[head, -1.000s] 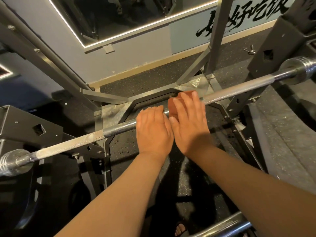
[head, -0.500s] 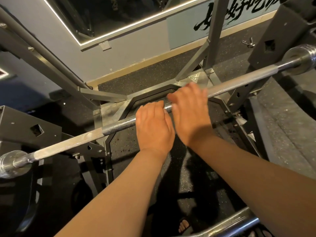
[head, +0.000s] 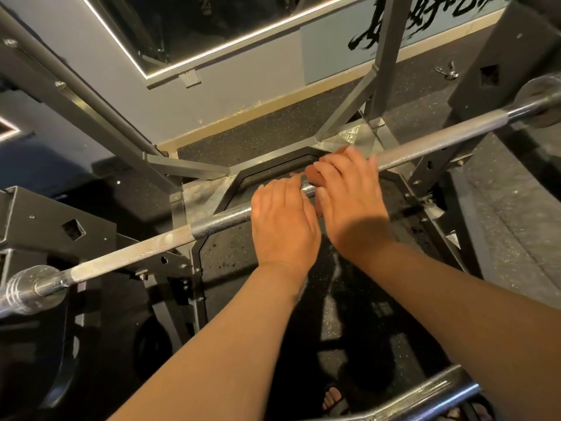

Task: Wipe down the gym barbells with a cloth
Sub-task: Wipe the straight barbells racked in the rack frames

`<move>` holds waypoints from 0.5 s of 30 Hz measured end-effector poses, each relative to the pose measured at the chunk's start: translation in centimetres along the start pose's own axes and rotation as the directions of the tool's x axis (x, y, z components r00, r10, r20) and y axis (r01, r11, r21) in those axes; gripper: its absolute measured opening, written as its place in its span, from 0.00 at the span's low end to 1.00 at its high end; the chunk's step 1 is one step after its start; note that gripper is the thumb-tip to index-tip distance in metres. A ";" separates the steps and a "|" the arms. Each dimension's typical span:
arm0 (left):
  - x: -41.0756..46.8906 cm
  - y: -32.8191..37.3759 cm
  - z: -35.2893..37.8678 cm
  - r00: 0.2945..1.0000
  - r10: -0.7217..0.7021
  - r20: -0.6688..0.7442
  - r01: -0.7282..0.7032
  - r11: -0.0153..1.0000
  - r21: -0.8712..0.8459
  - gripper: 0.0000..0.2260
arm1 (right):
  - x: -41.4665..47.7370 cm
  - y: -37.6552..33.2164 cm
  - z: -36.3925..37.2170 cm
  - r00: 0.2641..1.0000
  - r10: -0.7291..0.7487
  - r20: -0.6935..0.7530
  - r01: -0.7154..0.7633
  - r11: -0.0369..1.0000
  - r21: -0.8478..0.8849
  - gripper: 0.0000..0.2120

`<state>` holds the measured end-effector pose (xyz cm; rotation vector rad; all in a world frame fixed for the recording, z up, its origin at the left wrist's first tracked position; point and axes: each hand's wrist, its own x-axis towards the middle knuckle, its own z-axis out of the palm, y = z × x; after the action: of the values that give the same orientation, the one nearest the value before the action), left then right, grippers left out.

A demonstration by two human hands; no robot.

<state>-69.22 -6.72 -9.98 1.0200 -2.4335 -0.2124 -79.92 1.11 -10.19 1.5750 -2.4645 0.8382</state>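
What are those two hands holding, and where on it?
The left hand curls over the smooth middle of the barbell; the right hand holds a reddish cloth against the bar beside it.

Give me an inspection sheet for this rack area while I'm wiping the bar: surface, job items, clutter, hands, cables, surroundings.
Surface: black speckled rubber floor.
Job's things: barbell spans the rack from lower left to upper right; reddish cloth sits on its smooth middle.
Clutter: small metal clamp on the floor near the wall.
Grippers: left hand grips the barbell; right hand, right beside it, holds the cloth on the bar.
Cables: nothing seen.
Surroundings: grey rack frame, mirror with a lit edge, black wall lettering, second bar at lower right.
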 end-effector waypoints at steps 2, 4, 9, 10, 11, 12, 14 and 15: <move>0.0 0.0 0.0 1.000 0.006 -0.004 -0.006 1.000 -0.012 0.18 | 1.6 1.5 -1.3 0.991 -0.052 0.120 0.062 0.995 -0.081 0.17; -0.1 -0.1 0.0 1.000 0.007 -0.001 -0.007 1.000 -0.026 0.18 | 4.3 2.3 -2.5 0.989 -0.010 0.149 0.036 0.984 -0.176 0.19; -0.1 0.0 -0.1 1.000 -0.001 0.017 0.001 1.000 -0.026 0.18 | 3.9 1.3 -1.8 0.995 0.081 0.065 -0.070 0.985 -0.160 0.21; -0.1 0.0 -0.1 1.000 -0.007 0.016 0.007 1.000 -0.022 0.18 | 2.6 1.0 -1.4 0.996 0.035 0.082 -0.026 0.994 -0.110 0.21; 0.0 0.1 -0.1 1.000 -0.012 0.014 0.013 1.000 -0.018 0.18 | 1.3 0.9 -1.3 0.994 -0.019 0.108 0.024 0.999 -0.048 0.21; 0.0 0.1 -0.1 1.000 -0.015 0.014 0.015 1.000 -0.015 0.18 | 0.6 1.2 -1.5 0.988 -0.078 0.132 0.082 0.996 -0.026 0.22; 0.0 0.1 -0.1 1.000 -0.013 0.009 0.013 1.000 -0.019 0.18 | 0.8 3.1 -2.1 0.971 -0.137 0.198 0.167 0.976 -0.141 0.22; -0.1 0.1 -0.1 1.000 -0.015 0.006 0.015 1.000 -0.023 0.17 | 1.3 4.1 -2.4 0.971 -0.102 0.215 0.148 0.966 -0.211 0.23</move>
<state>-69.22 -6.61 -9.93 1.0291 -2.4234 -0.2481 -84.54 2.49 -9.24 1.7852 -2.4517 0.3779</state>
